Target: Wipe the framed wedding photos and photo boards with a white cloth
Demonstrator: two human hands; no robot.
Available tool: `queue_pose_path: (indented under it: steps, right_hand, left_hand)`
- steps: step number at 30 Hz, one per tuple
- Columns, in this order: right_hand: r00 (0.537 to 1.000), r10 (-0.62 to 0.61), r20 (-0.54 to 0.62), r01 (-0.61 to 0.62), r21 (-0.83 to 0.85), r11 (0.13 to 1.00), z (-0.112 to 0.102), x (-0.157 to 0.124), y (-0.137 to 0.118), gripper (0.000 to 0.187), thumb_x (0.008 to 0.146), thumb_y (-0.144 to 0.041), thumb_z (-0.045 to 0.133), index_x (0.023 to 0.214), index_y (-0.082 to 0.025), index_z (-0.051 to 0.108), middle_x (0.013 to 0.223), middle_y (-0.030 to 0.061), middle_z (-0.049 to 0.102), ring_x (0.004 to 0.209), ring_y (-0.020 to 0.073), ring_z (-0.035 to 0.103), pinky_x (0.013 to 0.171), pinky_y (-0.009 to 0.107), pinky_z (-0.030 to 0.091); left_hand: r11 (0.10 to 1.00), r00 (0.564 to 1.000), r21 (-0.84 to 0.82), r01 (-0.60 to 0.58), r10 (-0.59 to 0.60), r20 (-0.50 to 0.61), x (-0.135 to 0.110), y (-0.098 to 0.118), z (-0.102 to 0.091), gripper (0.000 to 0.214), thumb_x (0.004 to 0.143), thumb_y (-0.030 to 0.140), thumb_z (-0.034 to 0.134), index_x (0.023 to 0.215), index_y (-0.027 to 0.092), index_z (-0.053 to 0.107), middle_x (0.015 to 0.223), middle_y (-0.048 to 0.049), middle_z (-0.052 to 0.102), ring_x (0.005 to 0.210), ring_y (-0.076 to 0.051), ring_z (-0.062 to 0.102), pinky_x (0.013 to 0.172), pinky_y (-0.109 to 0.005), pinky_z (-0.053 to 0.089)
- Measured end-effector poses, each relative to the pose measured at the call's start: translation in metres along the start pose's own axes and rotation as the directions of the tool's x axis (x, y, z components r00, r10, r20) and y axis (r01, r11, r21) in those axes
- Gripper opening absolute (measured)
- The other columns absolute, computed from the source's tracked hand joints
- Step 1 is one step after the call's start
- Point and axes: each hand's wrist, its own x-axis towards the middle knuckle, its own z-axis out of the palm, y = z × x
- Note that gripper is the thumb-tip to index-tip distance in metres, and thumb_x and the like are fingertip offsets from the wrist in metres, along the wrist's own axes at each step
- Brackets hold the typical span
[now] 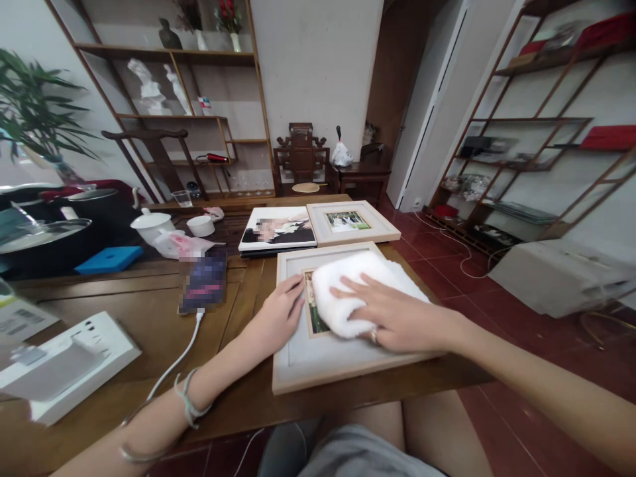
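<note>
Pressing down with spread fingers, the right hand (395,317) lies flat over a folded white cloth (358,264), which covers the middle and right of a pale wooden picture frame (322,377). The left hand (281,317) rests at the frame's left side, its fingers extended side by side and not wrapped round anything, their tips close to the small photo (315,313) that shows from under the cloth. The frame lies face up on the dark wooden table (238,404), near the edge on the person's side. Blur makes it hard to tell whether a pane covers the photo; if none does, a hard push through the cloth could rub or crease the print. With the left hand only resting there, a strong sideways stroke might slide the whole frame, and a pull toward the lap could carry its near rail past the table's edge. A push away could instead knock it into the second frame (387,237) or the stack of photo panels (278,228) just beyond. The ring (374,336) on the right hand could scratch the surface if the cloth bunched away beneath it. The left forearm, close to the white cable (171,374), could snag it.
</note>
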Motion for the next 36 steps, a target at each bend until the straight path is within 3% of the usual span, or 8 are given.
queue_pose_path:
  steps: [4,8,13,21,25,29,33,36]
  right_hand:
    - [1.000,0.000,0.012,-0.001,0.080,0.997,0.000,-0.021,-0.036,0.046,0.068,-0.007,0.047,0.111,-0.018,0.059,0.146,0.0093,0.027,0.135,0.0274,0.012,0.108,0.051,0.010]
    - [0.999,0.024,0.026,-0.026,0.112,0.993,0.004,-0.022,-0.042,0.047,0.068,-0.008,0.047,0.112,-0.019,0.059,0.145,0.0081,0.028,0.135,0.0265,0.014,0.108,0.052,0.012]
    - [0.996,0.088,-0.018,-0.088,0.035,0.996,0.013,-0.003,-0.020,0.047,0.068,-0.007,0.046,0.112,-0.017,0.060,0.145,0.0101,0.026,0.135,0.0272,0.012,0.107,0.054,0.012]
    - [0.973,0.181,-0.140,-0.205,-0.184,0.961,0.017,0.049,0.038,0.057,0.069,-0.003,0.042,0.124,-0.013,0.050,0.147,0.0119,0.021,0.135,0.0303,0.006,0.104,0.057,0.011]
    - [0.966,0.210,-0.149,-0.236,-0.184,0.954,0.015,0.064,0.046,0.057,0.070,-0.003,0.042,0.125,-0.012,0.049,0.147,0.0124,0.020,0.135,0.0330,0.004,0.103,0.061,0.009]
    - [0.986,0.158,-0.046,-0.162,-0.084,0.983,0.009,0.052,0.022,0.052,0.071,-0.006,0.042,0.121,-0.013,0.052,0.144,0.0150,0.028,0.134,0.0345,0.011,0.100,0.063,0.015]
    - [0.998,0.050,0.044,-0.051,0.022,0.998,-0.002,0.017,-0.024,0.043,0.072,-0.010,0.044,0.113,-0.013,0.057,0.138,0.0188,0.037,0.131,0.0340,0.022,0.101,0.059,0.021]
    - [0.997,-0.012,0.073,0.004,0.110,0.994,-0.008,-0.006,-0.054,0.039,0.072,-0.010,0.044,0.107,-0.015,0.060,0.136,0.0154,0.042,0.129,0.0309,0.028,0.104,0.053,0.022]
  left_hand:
    - [1.000,1.000,-0.006,-0.008,0.008,-0.004,-0.001,-0.001,0.001,0.039,0.087,0.023,0.035,0.120,0.012,0.053,0.131,-0.0138,0.049,0.122,-0.025,0.046,0.103,-0.043,0.037]
    - [1.000,1.000,-0.005,-0.016,0.016,0.020,-0.001,0.000,0.000,0.039,0.088,0.024,0.034,0.120,0.012,0.053,0.132,-0.0136,0.048,0.123,-0.025,0.044,0.104,-0.043,0.036]
    - [1.000,0.998,0.017,-0.010,0.009,0.061,-0.001,0.000,-0.001,0.041,0.088,0.024,0.034,0.122,0.010,0.050,0.132,-0.0151,0.047,0.123,-0.026,0.044,0.103,-0.042,0.036]
    - [0.999,0.998,0.014,-0.031,0.030,0.056,0.000,0.000,-0.003,0.041,0.088,0.024,0.033,0.122,0.010,0.050,0.132,-0.0156,0.047,0.124,-0.026,0.043,0.103,-0.043,0.037]
    - [1.000,0.998,0.000,-0.023,0.023,0.060,0.001,0.001,-0.005,0.041,0.087,0.024,0.035,0.121,0.009,0.051,0.132,-0.0162,0.048,0.123,-0.026,0.044,0.103,-0.042,0.037]
    - [0.999,0.999,-0.014,-0.030,0.031,0.041,0.001,0.000,-0.003,0.040,0.088,0.024,0.035,0.122,0.011,0.051,0.131,-0.0144,0.049,0.122,-0.025,0.046,0.103,-0.041,0.037]
    - [1.000,0.999,-0.002,-0.010,0.010,0.039,0.000,-0.001,-0.001,0.041,0.089,0.023,0.033,0.123,0.009,0.049,0.133,-0.0154,0.047,0.124,-0.025,0.043,0.105,-0.041,0.034]
    - [1.000,0.999,0.006,0.013,-0.014,0.047,-0.001,0.000,-0.002,0.041,0.088,0.023,0.033,0.123,0.008,0.049,0.133,-0.0153,0.047,0.124,-0.024,0.043,0.105,-0.041,0.034]
